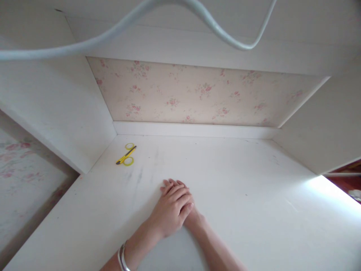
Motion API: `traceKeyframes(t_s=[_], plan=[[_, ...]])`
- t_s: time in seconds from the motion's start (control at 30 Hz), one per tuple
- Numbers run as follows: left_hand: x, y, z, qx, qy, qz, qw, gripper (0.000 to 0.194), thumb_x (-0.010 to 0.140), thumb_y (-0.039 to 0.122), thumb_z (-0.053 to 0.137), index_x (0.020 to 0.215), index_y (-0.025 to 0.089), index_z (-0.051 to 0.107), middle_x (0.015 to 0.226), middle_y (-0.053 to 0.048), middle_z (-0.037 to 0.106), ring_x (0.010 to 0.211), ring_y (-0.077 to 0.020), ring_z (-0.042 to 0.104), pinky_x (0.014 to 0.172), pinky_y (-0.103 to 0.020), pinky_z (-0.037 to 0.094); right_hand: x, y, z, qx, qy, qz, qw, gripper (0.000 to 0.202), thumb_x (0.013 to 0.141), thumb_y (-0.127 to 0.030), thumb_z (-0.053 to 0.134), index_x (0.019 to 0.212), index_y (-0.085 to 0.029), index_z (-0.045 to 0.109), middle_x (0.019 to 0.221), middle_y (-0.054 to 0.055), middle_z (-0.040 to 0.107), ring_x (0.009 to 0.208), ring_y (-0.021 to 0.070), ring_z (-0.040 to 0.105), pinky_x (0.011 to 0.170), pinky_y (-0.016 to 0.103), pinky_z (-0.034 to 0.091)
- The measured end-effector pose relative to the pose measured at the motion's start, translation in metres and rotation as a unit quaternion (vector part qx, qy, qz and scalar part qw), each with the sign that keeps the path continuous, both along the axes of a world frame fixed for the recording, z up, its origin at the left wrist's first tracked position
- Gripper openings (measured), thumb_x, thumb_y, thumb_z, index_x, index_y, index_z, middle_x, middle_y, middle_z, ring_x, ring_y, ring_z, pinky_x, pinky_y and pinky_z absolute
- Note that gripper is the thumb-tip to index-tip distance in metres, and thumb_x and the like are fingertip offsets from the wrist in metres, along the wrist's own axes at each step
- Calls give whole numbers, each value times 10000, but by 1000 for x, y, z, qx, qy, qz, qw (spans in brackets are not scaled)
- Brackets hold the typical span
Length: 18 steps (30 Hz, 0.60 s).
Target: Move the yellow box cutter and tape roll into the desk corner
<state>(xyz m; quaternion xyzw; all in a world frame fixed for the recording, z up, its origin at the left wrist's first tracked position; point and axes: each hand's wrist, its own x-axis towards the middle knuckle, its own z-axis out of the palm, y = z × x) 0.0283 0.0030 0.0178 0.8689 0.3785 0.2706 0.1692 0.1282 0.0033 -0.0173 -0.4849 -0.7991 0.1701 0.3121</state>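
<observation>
My left hand (175, 203), with a silver bangle (122, 258) on its wrist, lies over my right hand (194, 212) on the white tabletop (225, 180). The left fingers are stretched across the back of the right hand, slightly apart. Most of the right hand is covered, but its fingertips poke out flat beyond the left fingers. No object shows in either hand. Up and to the left of them lies a yellow and black utility knife (126, 154). Two thin yellow-green tape rolls, one behind it (126, 145) and one in front (132, 162), rest beside the knife.
White side panels stand at the left (62, 109) and right (324, 120). A floral back wall (186, 94) rises behind a low white ledge (197, 130). A pale cable (107, 37) hangs across the top. Bright light falls on the right table edge.
</observation>
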Motion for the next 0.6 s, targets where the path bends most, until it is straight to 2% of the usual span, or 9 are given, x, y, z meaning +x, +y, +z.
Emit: traceKeyframes(t_s=[0.1, 0.37, 0.47, 0.6], plan=[[-3, 0, -7, -5, 6, -2, 1000, 286, 896, 254, 426, 1138, 247, 579, 1181, -22, 596, 1154, -196, 474, 1067, -440, 279, -4, -2, 1, -1, 19, 15, 1000, 265, 897, -327, 411, 1019, -310, 646, 1191, -23, 592, 1267, 231, 369, 1040, 320, 313], [-4, 0, -6, 3, -14, 13, 1000, 266, 883, 223, 427, 1077, 246, 606, 1081, -22, 639, 1068, -177, 523, 1016, -395, 331, -10, -2, 3, -12, 152, 72, 986, 265, 891, -338, 410, 988, -311, 655, 1154, -13, 610, 1265, 234, 374, 1037, 335, 322], [-4, -1, -6, 3, -18, 15, 1000, 249, 877, 220, 427, 1041, 239, 613, 1046, -20, 648, 1024, -174, 540, 996, -392, 341, -8, 1, -3, -14, 175, 82, 981, 268, 891, -336, 407, 997, -315, 651, 1149, -12, 612, 1259, 234, 383, 1035, 337, 326], [-4, -1, -6, 9, -22, 21, 999, 244, 874, 223, 429, 1032, 236, 615, 1032, -21, 653, 1008, -172, 546, 985, -380, 345, -6, 4, -19, -20, 229, 108, 967, 297, 900, -325, 377, 1065, -321, 623, 1175, -7, 598, 1256, 236, 389, 1036, 348, 327]])
